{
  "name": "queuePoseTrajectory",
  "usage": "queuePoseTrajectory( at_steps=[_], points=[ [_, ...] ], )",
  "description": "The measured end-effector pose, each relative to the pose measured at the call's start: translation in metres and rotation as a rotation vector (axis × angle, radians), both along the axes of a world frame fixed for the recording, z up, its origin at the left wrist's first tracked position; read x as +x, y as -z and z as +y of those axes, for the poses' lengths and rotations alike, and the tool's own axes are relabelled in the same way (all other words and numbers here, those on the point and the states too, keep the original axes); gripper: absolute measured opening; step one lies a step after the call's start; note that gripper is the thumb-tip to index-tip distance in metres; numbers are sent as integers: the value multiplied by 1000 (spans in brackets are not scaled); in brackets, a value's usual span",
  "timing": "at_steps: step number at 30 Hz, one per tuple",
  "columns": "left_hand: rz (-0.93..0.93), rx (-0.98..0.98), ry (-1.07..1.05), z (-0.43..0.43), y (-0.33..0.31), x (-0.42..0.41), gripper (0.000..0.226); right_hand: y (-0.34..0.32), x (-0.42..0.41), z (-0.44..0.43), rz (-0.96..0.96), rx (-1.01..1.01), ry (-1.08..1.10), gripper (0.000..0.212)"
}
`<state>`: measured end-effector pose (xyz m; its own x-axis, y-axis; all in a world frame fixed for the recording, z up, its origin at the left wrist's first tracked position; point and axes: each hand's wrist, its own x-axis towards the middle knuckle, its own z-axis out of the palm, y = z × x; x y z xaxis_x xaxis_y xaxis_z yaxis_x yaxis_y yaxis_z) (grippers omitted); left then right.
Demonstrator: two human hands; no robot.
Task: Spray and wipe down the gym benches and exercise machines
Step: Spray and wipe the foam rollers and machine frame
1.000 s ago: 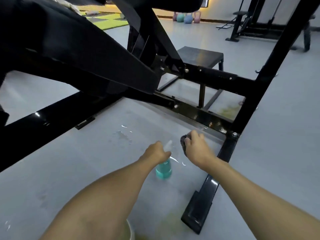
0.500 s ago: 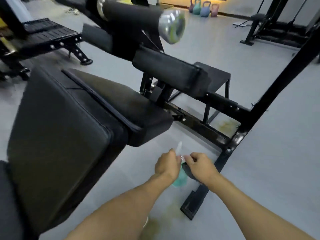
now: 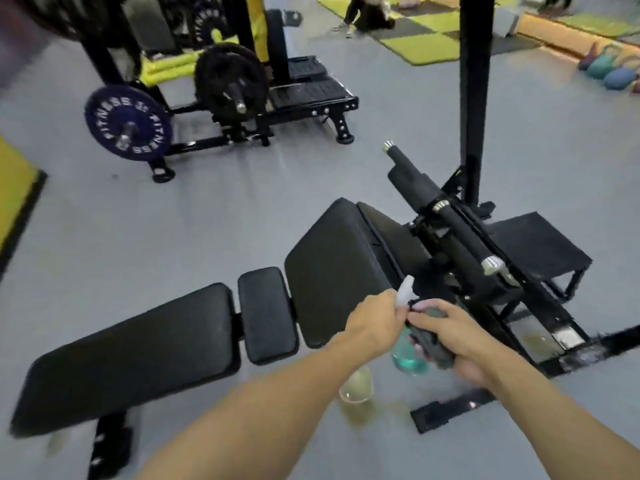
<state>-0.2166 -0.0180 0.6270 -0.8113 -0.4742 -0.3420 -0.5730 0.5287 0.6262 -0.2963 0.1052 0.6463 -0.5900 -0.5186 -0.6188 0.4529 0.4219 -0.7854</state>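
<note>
Currently spray bottle [image 3: 408,356] sits between hands, left hand [image 3: 375,320] gripping neck; axis near-vertical, nozzle up. Right hand [image 3: 453,337] clutches dark cloth [image 3: 431,346] against it.

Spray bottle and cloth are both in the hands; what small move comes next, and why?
Probably aim the spray bottle at the black bench pad and squeeze. The left hand grips its top, the pad lies just ahead, and the right hand holds the dark cloth, ready to wipe.

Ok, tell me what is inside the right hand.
The right hand grips a dark cloth, held against the teal spray bottle that the left hand holds. The hand itself covers the rest of the cloth in the palm.
</note>
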Motion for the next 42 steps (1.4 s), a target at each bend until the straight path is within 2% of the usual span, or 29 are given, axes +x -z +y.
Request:
queuePoseTrajectory(
  at_steps=[5, 9, 14, 19, 22, 28, 32, 38, 42],
  points=[
    [69, -72, -208, -94, -74, 138, 33, -55, 110, -107, 303, 103, -353, 14],
    [74, -162, -354, -172, -113, 284, 29, -88, 240, -206, 476, 19, -501, 11],
    [73, -280, -552, -252, -148, 467, 31, -106, 420, -316, 550, -116, -852, 36],
    [11, -412, -680, -313, -174, 602, 40, -111, 556, -409, 671, -196, -1017, 19],
    [5, -466, -739, -360, -169, 665, 36, -112, 617, -462, 710, -234, -1113, 22],
    [163, -349, -781, -476, -140, 764, 32, -86, 705, -581, 604, -271, -1061, 36],
    [246, -251, -696, -569, -123, 814, 11, -60, 749, -678, 554, -322, -973, 31],
    [322, -117, -610, -712, -114, 863, 15, -55, 792, -808, 544, -294, -904, 35],
    [336, -17, -513, -808, -127, 872, 21, -75, 794, -892, 582, -266, -870, 23]
  ],
)
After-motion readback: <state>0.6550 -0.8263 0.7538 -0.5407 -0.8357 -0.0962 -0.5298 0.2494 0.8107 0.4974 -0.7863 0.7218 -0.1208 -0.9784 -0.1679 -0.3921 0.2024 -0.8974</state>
